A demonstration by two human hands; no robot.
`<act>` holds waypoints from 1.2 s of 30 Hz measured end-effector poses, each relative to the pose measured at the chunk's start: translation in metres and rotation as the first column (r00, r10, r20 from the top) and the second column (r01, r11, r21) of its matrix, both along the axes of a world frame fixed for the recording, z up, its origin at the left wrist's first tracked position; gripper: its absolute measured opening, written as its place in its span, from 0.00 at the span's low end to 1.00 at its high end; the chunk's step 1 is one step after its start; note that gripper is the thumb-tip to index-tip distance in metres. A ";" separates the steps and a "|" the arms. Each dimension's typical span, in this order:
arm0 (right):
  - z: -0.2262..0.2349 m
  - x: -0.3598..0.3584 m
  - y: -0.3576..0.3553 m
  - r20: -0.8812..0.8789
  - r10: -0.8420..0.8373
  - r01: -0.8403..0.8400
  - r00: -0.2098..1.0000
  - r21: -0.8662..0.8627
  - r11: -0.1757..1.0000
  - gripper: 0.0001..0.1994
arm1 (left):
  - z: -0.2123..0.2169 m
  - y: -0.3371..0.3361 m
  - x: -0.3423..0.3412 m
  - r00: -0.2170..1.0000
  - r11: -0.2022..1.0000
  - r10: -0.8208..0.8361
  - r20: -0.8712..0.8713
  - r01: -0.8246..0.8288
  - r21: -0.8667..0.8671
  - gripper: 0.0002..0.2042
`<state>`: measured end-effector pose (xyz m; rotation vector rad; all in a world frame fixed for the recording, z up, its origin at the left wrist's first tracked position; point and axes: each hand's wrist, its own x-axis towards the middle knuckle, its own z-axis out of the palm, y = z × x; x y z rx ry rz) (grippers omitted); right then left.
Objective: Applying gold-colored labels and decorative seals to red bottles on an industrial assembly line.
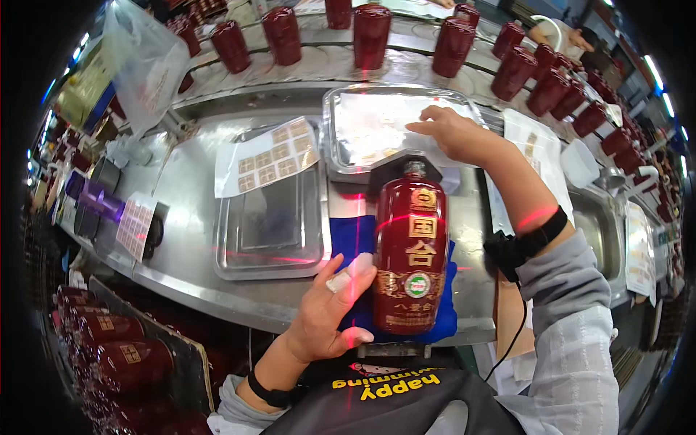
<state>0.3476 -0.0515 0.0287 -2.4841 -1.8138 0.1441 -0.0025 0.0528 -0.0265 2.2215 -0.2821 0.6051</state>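
A dark red glazed bottle (412,246) with gold lettering and a round green-and-white emblem lies on a blue cloth (353,235), neck pointing away. Its neck end rests at a dark angular block (384,172). My left hand (325,308) is beside the bottle's left side, fingers apart, white wraps on some fingers; the fingertips are close to the bottle, and whether they touch it I cannot tell. Over the right part of a shiny metal tray (330,138) my right hand (458,136) reaches with fingers stretched out, nothing visible in them. A pale sheet (377,119) lies in that tray.
A second tray (272,268) holds up a sheet of gold decals (268,158) at its far end. Red bottles (372,36) line the conveyor (319,72) behind. More bottles (119,326) stand at lower left. At right are a sink (602,225) and a white container (578,163).
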 end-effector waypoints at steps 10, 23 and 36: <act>-0.016 0.008 -0.021 0.021 -0.016 0.015 1.000 0.069 0.998 0.22 | 0.036 0.015 0.019 0.937 0.946 0.323 0.131 -0.322 -0.029 0.13; 0.008 -0.014 -0.099 0.005 -0.005 0.004 1.000 0.302 0.953 0.18 | 0.078 0.056 0.071 0.884 0.935 0.352 -0.309 -0.316 0.162 0.13; 0.003 -0.058 -0.391 0.030 -0.606 0.603 0.795 0.067 0.795 0.16 | 0.007 -0.037 0.016 0.981 0.891 0.093 -0.170 -0.158 -0.425 0.45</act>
